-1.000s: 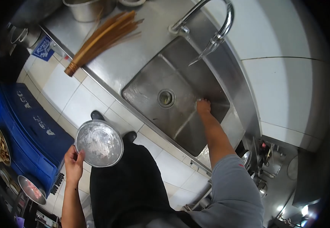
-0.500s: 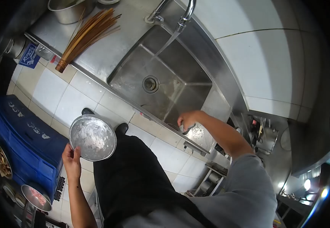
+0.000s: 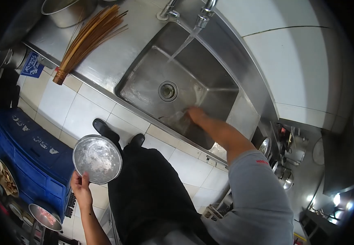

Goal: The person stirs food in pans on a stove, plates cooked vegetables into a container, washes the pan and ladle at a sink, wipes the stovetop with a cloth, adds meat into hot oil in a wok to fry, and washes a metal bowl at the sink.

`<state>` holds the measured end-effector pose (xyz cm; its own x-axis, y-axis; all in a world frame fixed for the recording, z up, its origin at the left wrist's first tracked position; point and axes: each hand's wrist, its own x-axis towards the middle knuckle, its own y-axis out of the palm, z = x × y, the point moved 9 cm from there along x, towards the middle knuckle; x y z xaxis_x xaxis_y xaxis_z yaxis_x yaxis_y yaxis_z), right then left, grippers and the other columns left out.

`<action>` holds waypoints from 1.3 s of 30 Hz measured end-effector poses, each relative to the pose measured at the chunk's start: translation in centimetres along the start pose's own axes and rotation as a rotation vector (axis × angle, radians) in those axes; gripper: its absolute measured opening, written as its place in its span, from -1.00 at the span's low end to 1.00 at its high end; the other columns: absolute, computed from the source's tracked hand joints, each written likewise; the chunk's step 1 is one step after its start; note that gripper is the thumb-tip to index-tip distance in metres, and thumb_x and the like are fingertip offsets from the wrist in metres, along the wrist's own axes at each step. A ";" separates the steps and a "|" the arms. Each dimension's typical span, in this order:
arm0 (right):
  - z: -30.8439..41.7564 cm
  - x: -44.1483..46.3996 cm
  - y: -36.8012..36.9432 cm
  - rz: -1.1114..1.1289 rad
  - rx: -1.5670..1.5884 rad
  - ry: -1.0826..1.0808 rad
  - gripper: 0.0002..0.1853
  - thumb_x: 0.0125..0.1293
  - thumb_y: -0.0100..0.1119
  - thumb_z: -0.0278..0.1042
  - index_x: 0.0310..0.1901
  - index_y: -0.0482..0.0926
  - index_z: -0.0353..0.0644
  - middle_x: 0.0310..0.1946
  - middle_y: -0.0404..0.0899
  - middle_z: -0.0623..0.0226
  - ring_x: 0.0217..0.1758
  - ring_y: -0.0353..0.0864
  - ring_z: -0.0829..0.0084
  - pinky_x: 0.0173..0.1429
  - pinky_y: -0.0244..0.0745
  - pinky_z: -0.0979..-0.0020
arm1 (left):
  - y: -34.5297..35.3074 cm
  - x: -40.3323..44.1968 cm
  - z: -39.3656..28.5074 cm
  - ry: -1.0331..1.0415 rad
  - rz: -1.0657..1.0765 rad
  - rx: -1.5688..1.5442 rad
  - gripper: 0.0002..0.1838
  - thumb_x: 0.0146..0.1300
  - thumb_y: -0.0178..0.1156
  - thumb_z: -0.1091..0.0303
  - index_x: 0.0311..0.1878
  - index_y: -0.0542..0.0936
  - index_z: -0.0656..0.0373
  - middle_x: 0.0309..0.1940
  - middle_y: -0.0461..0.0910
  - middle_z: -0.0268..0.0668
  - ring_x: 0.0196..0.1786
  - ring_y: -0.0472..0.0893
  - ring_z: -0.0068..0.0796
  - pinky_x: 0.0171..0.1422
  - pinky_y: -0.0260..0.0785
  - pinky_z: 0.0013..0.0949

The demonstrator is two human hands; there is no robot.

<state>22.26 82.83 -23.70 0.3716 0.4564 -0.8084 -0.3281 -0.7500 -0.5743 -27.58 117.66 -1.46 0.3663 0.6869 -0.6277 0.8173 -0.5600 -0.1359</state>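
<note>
My left hand (image 3: pixel 82 184) grips the near rim of a round metal bowl (image 3: pixel 97 141), thumb on top and fingers underneath. White residue smears the bowl's surface. It is held over the floor beside my legs, away from the counter. Down inside the steel sink (image 3: pixel 142 83), my right hand (image 3: pixel 196 115) is blurred by motion, close to the front wall. A greyish smear lies by its fingers; whether this is a cloth or water cannot be made out. Water runs from the tap (image 3: pixel 204 18) into the sink, left of the right hand.
A stick broom (image 3: pixel 89 41) lies across the counter's front edge, near a metal pot (image 3: pixel 64 14). Blue crates (image 3: pixel 34 143) stand at the left, with a pan of pinkish food (image 3: pixel 46 216) close by. Cookware (image 3: pixel 283 177) sits at the right.
My right hand has moved from the counter's right end, where it held something grey, left into the sink. My left hand still holds the bowl, which has shifted slightly down in view.
</note>
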 end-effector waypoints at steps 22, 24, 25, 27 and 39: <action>-11.4 -1.2 -9.8 -0.069 -0.659 0.263 -0.68 0.33 0.15 -0.21 0.05 0.73 -0.01 0.08 0.63 0.21 0.16 0.59 0.10 0.10 0.49 -0.14 | 0.7 0.8 -2.4 0.086 0.014 -0.009 -0.86 0.47 0.16 0.37 -0.16 0.55 0.26 -0.32 0.54 -0.48 -0.26 0.42 -0.73 -0.15 0.26 -0.58; -11.4 -0.7 -9.5 -0.123 -0.646 0.371 -0.69 0.33 0.15 -0.21 0.04 0.74 -0.01 0.02 0.63 0.25 0.13 0.59 0.13 0.01 0.51 -0.13 | 0.8 0.8 -2.3 0.058 0.011 -0.025 -0.87 0.47 0.16 0.38 -0.16 0.56 0.27 -0.30 0.56 -0.46 -0.23 0.43 -0.71 -0.10 0.26 -0.55; -11.9 -0.5 -10.1 -0.192 -0.630 0.489 -0.69 0.33 0.15 -0.20 0.03 0.74 -0.02 -0.05 0.62 0.29 0.09 0.60 0.16 -0.08 0.54 -0.12 | 0.5 0.9 -1.8 0.017 0.024 -0.008 -0.88 0.47 0.15 0.40 -0.15 0.56 0.26 -0.28 0.57 -0.44 -0.21 0.44 -0.69 -0.07 0.26 -0.54; -12.4 2.5 -8.6 -0.266 -0.479 0.538 -0.68 0.33 0.15 -0.20 0.02 0.74 -0.06 -0.05 0.61 0.27 0.10 0.60 0.15 -0.13 0.55 -0.08 | 0.3 1.5 -1.0 0.040 0.017 -0.016 -0.89 0.47 0.15 0.40 -0.14 0.55 0.26 -0.27 0.57 -0.44 -0.21 0.43 -0.69 -0.06 0.26 -0.54; -13.2 -9.3 -16.9 -0.150 -0.579 0.388 -0.73 0.26 0.16 -0.31 -0.08 0.74 -0.12 0.03 0.59 0.20 -0.04 0.71 0.18 -0.12 0.65 0.14 | 0.8 2.2 -0.5 0.016 0.052 -0.078 -0.91 0.46 0.14 0.42 -0.17 0.54 0.24 -0.29 0.55 -0.44 -0.22 0.41 -0.72 -0.07 0.25 -0.55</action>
<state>35.86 84.94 -4.73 0.6943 0.4523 -0.5598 0.2246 -0.8752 -0.4285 -25.90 118.94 -2.55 0.4159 0.6652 -0.6201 0.8286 -0.5582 -0.0430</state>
